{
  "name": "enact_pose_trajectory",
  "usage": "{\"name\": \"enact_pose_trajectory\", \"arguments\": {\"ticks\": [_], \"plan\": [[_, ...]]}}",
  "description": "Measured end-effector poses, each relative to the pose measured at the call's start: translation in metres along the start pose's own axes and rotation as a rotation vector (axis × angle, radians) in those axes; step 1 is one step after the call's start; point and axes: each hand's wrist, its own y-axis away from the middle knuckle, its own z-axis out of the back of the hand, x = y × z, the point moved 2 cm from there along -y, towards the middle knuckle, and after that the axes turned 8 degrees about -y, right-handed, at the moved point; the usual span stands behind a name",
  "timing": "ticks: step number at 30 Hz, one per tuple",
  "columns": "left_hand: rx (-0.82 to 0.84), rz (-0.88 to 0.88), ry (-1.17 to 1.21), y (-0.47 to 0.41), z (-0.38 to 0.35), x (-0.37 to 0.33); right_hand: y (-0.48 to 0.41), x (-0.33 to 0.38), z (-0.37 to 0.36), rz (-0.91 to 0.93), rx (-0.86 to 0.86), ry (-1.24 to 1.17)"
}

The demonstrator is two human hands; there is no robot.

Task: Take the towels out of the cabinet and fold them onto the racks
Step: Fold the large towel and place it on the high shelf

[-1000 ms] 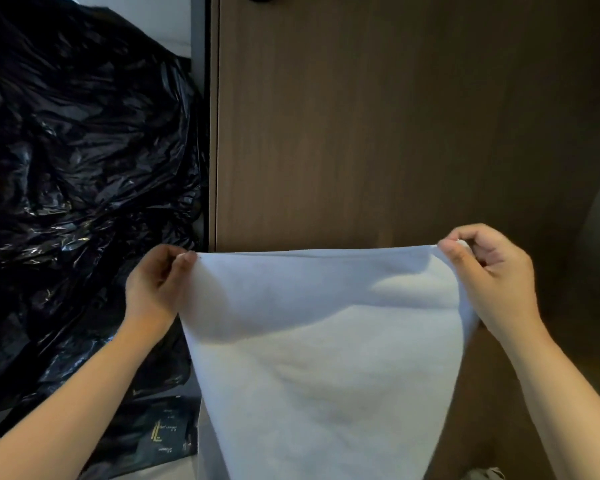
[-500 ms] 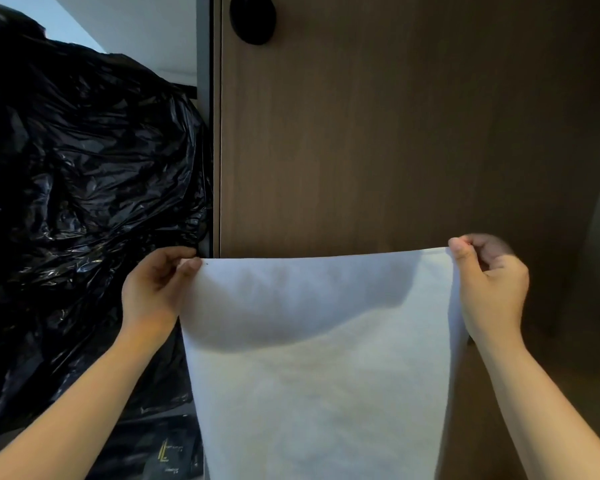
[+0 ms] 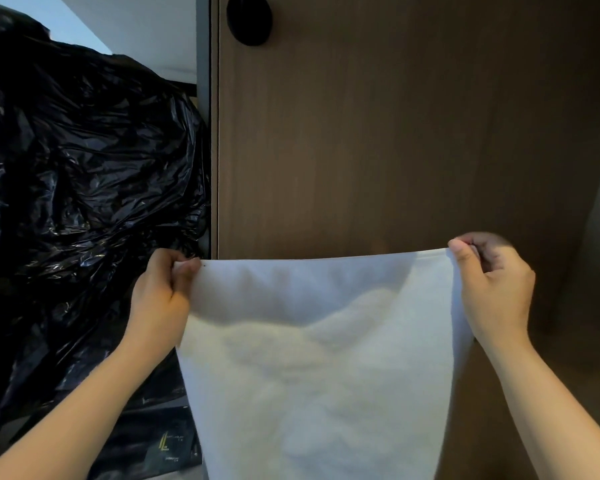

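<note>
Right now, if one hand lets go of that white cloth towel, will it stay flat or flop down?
Probably flop: the white cloth towel hangs limp below a top edge stretched between the left hand and right hand. It likely feels light, since pinches at two corners carry it.

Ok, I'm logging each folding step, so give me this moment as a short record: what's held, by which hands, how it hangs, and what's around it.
held item: white cloth towel, spread open, hanging down past the bottom of the picture
left hand: pinches the towel's top left corner
right hand: pinches the top right corner
top edge: stretched roughly level between the hands
behind: brown wood-grain panel with a round black knob
to the left: crinkled black plastic bag
</note>
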Motion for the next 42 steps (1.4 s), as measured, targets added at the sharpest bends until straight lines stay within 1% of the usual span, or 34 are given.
{"name": "enact_pose_trajectory", "arguments": {"ticks": [5,7,9,10,12,15,20,22,24,29,34,39,42], "plan": [[-0.043,-0.005,-0.011,0.003,0.005,0.005,0.006,-0.001,0.002,0.007,0.027,0.030],[0.013,0.074,-0.030,-0.001,-0.001,0.013,0.006,-0.005,-0.006,0.008,0.090,0.073],[0.089,0.184,-0.050,-0.005,-0.011,0.018,0.008,-0.013,-0.017,-0.048,0.174,0.146],[0.102,0.225,-0.043,-0.006,-0.015,0.019,0.009,-0.018,-0.022,-0.086,0.197,0.182],[0.099,0.261,-0.013,-0.008,-0.019,0.017,0.010,-0.025,-0.027,-0.141,0.203,0.228],[0.088,0.277,0.017,-0.003,-0.014,0.010,0.015,-0.025,-0.025,-0.184,0.196,0.219],[0.039,0.252,0.063,0.018,0.002,-0.009,0.030,0.000,-0.019,-0.160,0.096,0.114],[0.029,0.250,0.078,0.025,0.006,-0.020,0.036,0.011,-0.018,-0.177,0.053,0.065],[0.040,0.250,0.097,0.032,0.006,-0.031,0.043,0.019,-0.018,-0.212,0.047,0.014],[0.115,0.273,0.254,0.045,-0.003,-0.049,0.061,0.035,-0.027,-0.342,0.114,-0.142],[0.201,0.262,0.423,0.047,-0.013,-0.064,0.073,0.061,-0.044,-0.424,0.199,-0.335],[0.250,0.189,0.559,0.045,-0.013,-0.083,0.072,0.092,-0.061,-0.372,0.306,-0.433],[0.297,0.197,0.627,0.045,-0.012,-0.087,0.073,0.104,-0.072,-0.389,0.387,-0.469]]}}
